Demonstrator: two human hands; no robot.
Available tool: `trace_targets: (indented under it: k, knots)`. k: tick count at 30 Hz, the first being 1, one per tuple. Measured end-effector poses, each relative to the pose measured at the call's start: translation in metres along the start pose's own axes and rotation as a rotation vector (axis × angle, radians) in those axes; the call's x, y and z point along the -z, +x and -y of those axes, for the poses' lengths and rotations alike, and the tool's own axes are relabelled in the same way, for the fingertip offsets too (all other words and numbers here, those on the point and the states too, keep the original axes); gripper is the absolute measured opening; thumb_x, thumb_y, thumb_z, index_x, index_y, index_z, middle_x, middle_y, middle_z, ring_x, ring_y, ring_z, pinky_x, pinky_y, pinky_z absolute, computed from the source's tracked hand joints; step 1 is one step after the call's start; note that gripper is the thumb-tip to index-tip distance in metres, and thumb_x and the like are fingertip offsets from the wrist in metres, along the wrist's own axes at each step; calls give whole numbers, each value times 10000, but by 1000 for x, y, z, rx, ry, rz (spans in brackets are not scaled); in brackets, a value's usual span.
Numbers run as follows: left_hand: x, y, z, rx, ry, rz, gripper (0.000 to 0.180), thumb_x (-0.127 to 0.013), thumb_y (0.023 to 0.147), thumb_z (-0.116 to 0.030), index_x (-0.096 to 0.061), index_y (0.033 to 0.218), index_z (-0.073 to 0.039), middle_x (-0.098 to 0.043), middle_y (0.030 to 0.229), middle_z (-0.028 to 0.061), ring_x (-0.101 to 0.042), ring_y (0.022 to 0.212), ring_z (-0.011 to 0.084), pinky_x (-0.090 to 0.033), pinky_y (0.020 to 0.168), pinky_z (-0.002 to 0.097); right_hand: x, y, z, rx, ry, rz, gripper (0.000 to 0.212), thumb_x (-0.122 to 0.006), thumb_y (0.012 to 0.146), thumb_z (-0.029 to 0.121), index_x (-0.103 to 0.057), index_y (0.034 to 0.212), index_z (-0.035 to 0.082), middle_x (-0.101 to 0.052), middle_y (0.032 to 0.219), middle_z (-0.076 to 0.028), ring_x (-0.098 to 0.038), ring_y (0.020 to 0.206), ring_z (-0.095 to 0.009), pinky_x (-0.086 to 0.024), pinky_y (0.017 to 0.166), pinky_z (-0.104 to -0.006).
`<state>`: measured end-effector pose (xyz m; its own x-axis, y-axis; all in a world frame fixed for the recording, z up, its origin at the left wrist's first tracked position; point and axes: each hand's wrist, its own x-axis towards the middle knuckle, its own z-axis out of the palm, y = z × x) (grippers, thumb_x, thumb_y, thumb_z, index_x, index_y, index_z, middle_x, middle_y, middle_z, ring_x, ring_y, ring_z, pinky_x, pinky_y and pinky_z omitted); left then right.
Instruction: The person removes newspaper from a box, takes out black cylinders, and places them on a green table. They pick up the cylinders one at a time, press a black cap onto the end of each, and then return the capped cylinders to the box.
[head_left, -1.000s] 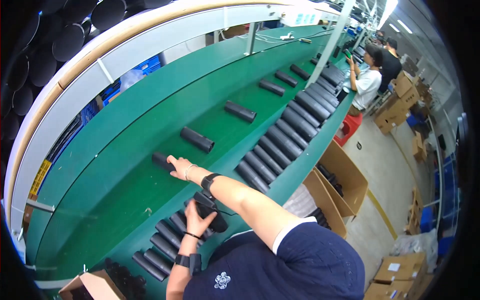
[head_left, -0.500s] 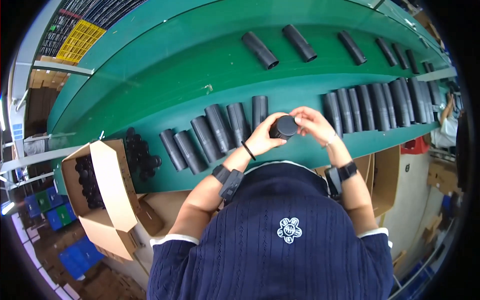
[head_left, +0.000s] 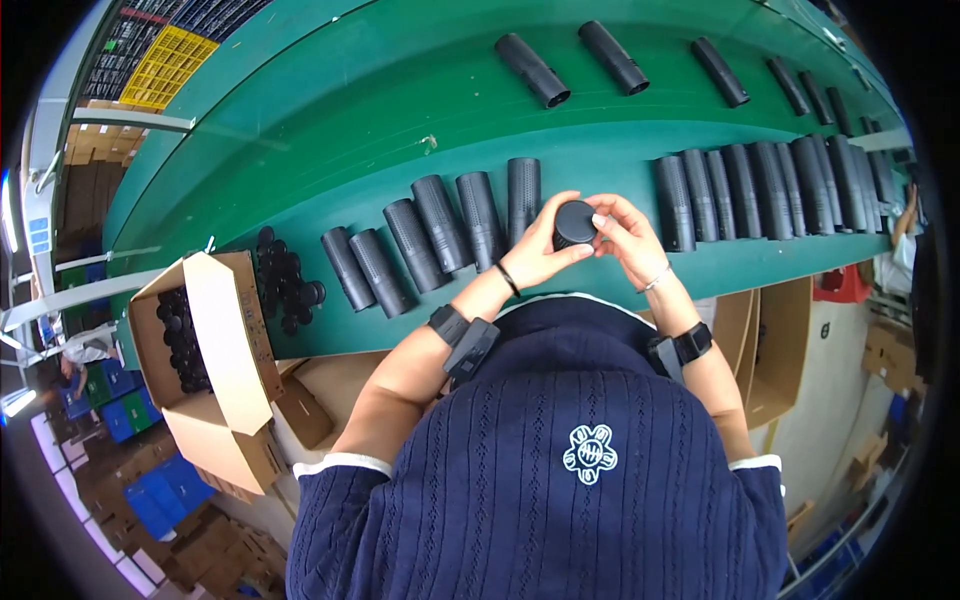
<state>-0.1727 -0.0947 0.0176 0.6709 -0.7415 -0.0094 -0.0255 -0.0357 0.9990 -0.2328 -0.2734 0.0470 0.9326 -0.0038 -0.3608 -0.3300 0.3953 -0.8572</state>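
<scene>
Just in front of my chest, my left hand wraps the side of a black tube, its flat round cap turned up toward me. My right hand pinches the cap's edge, thumb on the top and the fingers curled along the right side. The tube's lower part is hidden behind the cap and my hands. Beside my left hand, several black textured tubes lie in a loose row on the green bench. To the right of my right hand, a tighter row of similar black tubes lies side by side.
More black tubes lie spaced out on the far green belt. At the left, a pile of small black caps rests on the bench, beside an open cardboard box with more caps. Another cardboard box stands below the right edge.
My right fingers have closed in on the cap, with the thumb now lying on its top. The left hand keeps its hold on the tube. The whole view has shifted slightly.
</scene>
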Motion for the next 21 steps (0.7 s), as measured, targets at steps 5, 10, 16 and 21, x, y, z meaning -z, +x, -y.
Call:
trace_targets:
  k: [5,10,16,21]
  knots:
    - [-5,16,4,-21,20,-37,656,-730,790,-259,-346,1253,2,-506,1155,168,-524,1091,251,-429,922,371,12,10,1,92,-221,-62,250,-561,919,138,-591,1153,56,-552,882,-4,-563,725,-77,-475,625,-215]
    - [-1,24,-5,169,110,66,605,-725,773,-316,-405,1142,41,-584,1004,197,-608,939,268,-496,783,350,30,9,9,82,-401,35,274,-577,897,137,-624,1150,42,-582,982,-44,-573,903,-132,-479,802,-269]
    - [6,21,1,176,230,281,542,-732,774,-309,-470,1109,28,-597,973,143,-596,901,193,-488,773,318,40,12,20,-95,-438,236,398,-663,821,143,-587,1184,0,-609,1019,-66,-596,913,-123,-479,822,-259]
    - [11,21,-8,237,271,372,615,-732,722,-433,-506,995,69,-605,936,224,-620,880,304,-490,771,361,31,13,27,-129,-490,355,399,-694,786,118,-584,1148,-9,-610,1009,-70,-623,892,-134,-499,800,-266]
